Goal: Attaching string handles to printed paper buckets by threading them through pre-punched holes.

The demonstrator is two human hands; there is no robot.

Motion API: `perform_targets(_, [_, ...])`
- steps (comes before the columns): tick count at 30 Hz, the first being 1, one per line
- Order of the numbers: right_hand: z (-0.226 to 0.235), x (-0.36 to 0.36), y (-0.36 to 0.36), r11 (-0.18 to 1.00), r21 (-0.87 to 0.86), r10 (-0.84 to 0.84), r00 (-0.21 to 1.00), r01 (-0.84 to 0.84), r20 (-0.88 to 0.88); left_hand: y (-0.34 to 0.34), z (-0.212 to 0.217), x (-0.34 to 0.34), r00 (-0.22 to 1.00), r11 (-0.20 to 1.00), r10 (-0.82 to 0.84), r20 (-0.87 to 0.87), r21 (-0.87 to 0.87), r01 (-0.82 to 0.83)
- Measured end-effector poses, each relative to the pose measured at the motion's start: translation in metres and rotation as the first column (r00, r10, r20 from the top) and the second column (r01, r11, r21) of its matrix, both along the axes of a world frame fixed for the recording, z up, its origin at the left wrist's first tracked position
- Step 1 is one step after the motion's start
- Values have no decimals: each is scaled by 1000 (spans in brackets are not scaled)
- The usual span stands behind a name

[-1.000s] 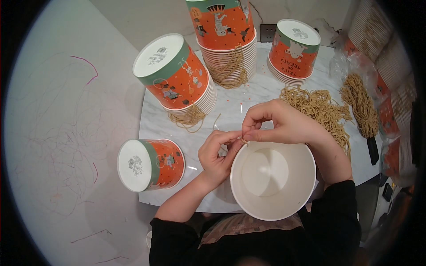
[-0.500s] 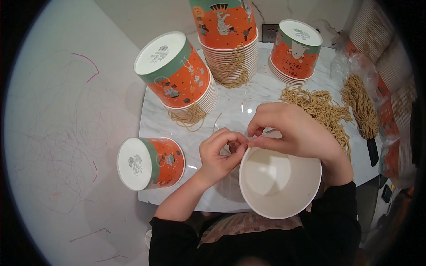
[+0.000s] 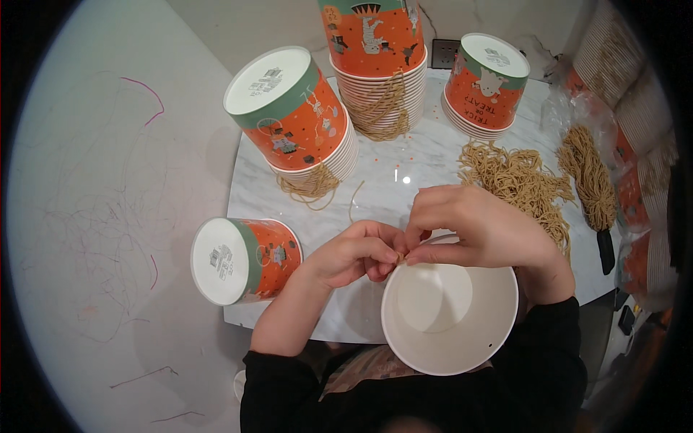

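Presently | white bucket | far edge under right fingers (left fingers beside)

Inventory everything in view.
Open paper bucket: one, white inside, at hands
Bucket stacks: three, orange-green, table's back
Paper bucket: one, orange-green, table's left
Cord clumps: two, tan, left and middle stacks
Cord pile: one, tan, beyond right hand
Cord hank: one, tan, table's right
Bagged stacks: several, orange-white, far right
Socket: one, dark, back wall
Table: one, pale, centre
Scribbled wall: one, whitish, left
Shirt: one, black, bottom
Left hand, right hand: two, bare, bucket's rim
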State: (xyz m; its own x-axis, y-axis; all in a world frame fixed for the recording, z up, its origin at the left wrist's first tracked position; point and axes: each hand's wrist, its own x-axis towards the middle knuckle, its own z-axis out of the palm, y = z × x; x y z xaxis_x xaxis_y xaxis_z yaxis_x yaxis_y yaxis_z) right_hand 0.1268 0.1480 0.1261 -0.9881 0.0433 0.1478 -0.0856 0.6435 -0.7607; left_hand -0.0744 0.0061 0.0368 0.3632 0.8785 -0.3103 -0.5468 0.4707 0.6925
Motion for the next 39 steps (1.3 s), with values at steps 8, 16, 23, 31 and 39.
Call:
perform_targets(8, [-2, -1, -9, 994, -66, -90, 996, 91, 17, 0, 4, 3, 996, 995, 35, 85, -91, -27])
perform_targets(16, [-8, -1, -9, 992, -25, -122, 990, 121, -76, 0, 0, -2, 997, 998, 41, 72, -60, -36])
perform_targets(23, [-16, -4, 0, 982, -61, -183, 981, 179, -63, 3, 3, 10, 939, 914, 330, -98, 283, -291])
perform_targets(31, [-16, -5, -3, 973, -95, -216, 976, 211, -38, -2, 4, 11, 889, 878, 368, -273, 417, -235])
perform_targets(39, [-7, -4, -4, 973, -90, -212, 977, 214, 24, 1, 5, 2, 925, 905, 325, -197, 348, -244])
